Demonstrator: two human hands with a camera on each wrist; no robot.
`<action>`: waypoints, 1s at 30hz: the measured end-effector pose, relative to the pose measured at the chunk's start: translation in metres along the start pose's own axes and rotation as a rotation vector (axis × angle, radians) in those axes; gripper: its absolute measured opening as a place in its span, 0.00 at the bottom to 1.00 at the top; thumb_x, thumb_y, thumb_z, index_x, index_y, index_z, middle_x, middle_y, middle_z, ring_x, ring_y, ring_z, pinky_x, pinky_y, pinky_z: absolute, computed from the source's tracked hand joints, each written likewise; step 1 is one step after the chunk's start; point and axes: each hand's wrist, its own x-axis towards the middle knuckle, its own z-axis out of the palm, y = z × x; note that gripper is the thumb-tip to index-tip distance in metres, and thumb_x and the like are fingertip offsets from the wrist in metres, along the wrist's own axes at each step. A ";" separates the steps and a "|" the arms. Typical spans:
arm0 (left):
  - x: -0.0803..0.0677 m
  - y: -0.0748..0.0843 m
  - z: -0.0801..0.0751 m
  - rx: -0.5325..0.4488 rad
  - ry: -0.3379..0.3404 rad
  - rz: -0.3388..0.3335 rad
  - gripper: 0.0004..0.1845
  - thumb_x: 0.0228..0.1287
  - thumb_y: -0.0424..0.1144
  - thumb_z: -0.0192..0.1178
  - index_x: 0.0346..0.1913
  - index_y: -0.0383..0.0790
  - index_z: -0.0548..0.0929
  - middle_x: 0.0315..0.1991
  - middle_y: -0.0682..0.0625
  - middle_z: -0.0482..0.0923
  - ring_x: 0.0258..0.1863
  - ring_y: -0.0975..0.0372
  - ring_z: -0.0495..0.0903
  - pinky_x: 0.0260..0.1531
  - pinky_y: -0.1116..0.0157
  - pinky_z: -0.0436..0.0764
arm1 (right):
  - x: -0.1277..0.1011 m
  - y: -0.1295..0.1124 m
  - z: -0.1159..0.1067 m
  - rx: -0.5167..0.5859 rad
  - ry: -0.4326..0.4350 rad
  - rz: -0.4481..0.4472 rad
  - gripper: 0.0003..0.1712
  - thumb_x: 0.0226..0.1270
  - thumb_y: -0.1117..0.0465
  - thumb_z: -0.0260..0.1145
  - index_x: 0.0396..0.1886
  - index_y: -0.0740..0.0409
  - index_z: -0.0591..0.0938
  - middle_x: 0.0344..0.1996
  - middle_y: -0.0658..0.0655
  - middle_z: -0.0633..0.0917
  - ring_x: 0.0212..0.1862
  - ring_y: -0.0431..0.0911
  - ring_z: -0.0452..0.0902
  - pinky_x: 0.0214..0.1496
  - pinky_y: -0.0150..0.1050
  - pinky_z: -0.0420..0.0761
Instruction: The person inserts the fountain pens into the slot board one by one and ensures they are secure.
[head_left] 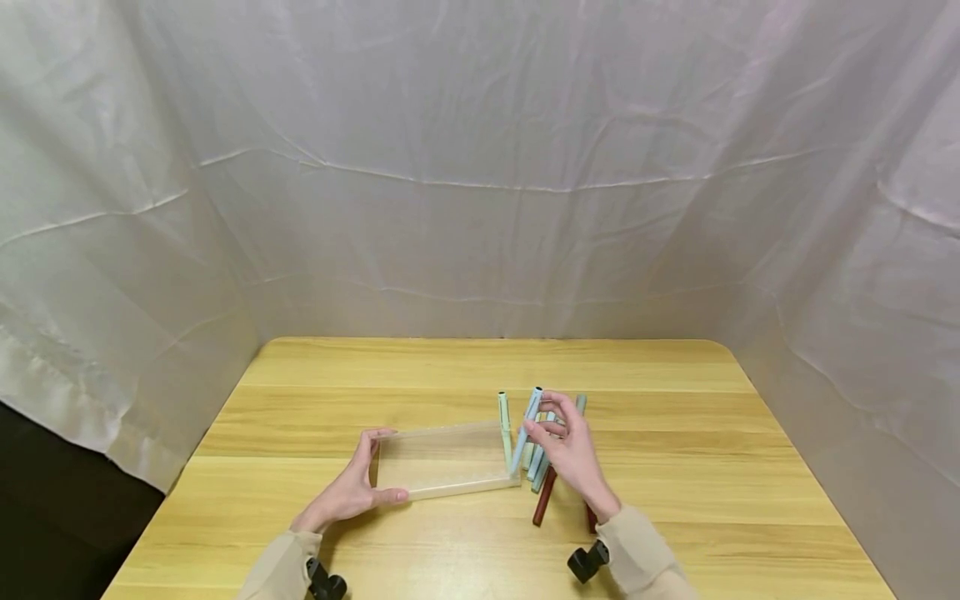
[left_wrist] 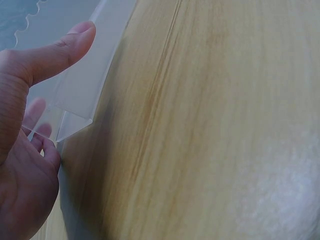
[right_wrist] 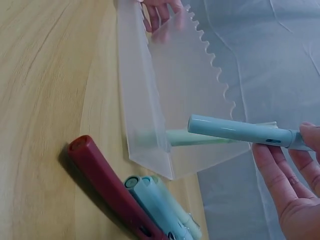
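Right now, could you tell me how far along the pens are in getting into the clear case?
One pale green pen already stands in the clear case, which the left hand steadies. The right hand has a light blue pen in its grip at the opening. Left on the table: the dark red pen and a few pastel ones.

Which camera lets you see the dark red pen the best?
The right wrist view: the dark red pen lies close and sharp on the table, beside the light blue pens. The head view shows it small, partly hidden behind the right hand. The left wrist view doesn't show it.
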 end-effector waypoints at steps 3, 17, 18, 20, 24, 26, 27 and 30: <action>0.000 -0.001 0.001 0.005 0.005 -0.002 0.50 0.50 0.39 0.78 0.69 0.32 0.55 0.73 0.30 0.52 0.78 0.32 0.41 0.76 0.34 0.40 | 0.001 0.000 0.004 -0.009 0.003 -0.019 0.27 0.66 0.72 0.66 0.63 0.68 0.70 0.49 0.69 0.80 0.37 0.38 0.86 0.42 0.48 0.91; 0.000 -0.001 0.001 0.002 0.009 0.006 0.50 0.49 0.39 0.78 0.68 0.32 0.56 0.73 0.30 0.52 0.78 0.32 0.41 0.76 0.33 0.40 | 0.005 -0.001 0.017 -0.087 -0.026 -0.106 0.25 0.65 0.71 0.68 0.61 0.65 0.72 0.48 0.69 0.83 0.42 0.46 0.87 0.41 0.48 0.91; 0.000 -0.001 0.001 0.002 0.010 0.007 0.50 0.49 0.39 0.78 0.68 0.32 0.56 0.73 0.30 0.52 0.78 0.32 0.42 0.76 0.33 0.40 | 0.005 -0.001 0.018 -0.097 -0.025 -0.113 0.25 0.65 0.71 0.69 0.60 0.65 0.73 0.47 0.68 0.83 0.42 0.46 0.87 0.41 0.48 0.91; 0.000 -0.001 0.001 0.006 0.011 0.007 0.50 0.49 0.39 0.78 0.68 0.32 0.56 0.73 0.30 0.52 0.78 0.32 0.42 0.76 0.33 0.40 | 0.005 0.000 0.020 -0.111 -0.022 -0.116 0.25 0.65 0.70 0.69 0.60 0.64 0.74 0.47 0.67 0.84 0.42 0.48 0.87 0.40 0.47 0.91; 0.000 -0.002 0.001 0.011 0.011 0.014 0.50 0.50 0.39 0.78 0.68 0.32 0.56 0.73 0.30 0.53 0.78 0.31 0.42 0.75 0.33 0.40 | 0.005 0.002 0.023 -0.146 -0.023 -0.123 0.24 0.64 0.70 0.70 0.58 0.62 0.75 0.47 0.65 0.85 0.43 0.53 0.87 0.40 0.40 0.92; 0.000 -0.002 0.001 0.013 0.009 0.017 0.50 0.50 0.39 0.78 0.68 0.32 0.56 0.73 0.30 0.53 0.78 0.31 0.42 0.75 0.33 0.40 | 0.005 0.003 0.025 -0.154 -0.025 -0.127 0.23 0.64 0.70 0.70 0.58 0.62 0.75 0.47 0.65 0.85 0.43 0.55 0.87 0.40 0.34 0.91; 0.000 -0.002 0.001 0.013 0.009 0.017 0.50 0.50 0.39 0.78 0.69 0.32 0.56 0.73 0.30 0.53 0.78 0.31 0.42 0.75 0.32 0.40 | 0.005 0.003 0.026 -0.157 -0.027 -0.131 0.23 0.65 0.70 0.69 0.58 0.62 0.76 0.48 0.65 0.85 0.44 0.56 0.87 0.40 0.33 0.90; 0.000 -0.002 0.000 0.014 0.009 0.013 0.50 0.50 0.39 0.78 0.69 0.32 0.56 0.73 0.30 0.53 0.78 0.31 0.42 0.75 0.32 0.40 | 0.003 0.002 0.028 -0.139 -0.042 -0.118 0.22 0.66 0.70 0.68 0.58 0.62 0.75 0.48 0.65 0.83 0.45 0.58 0.86 0.42 0.33 0.90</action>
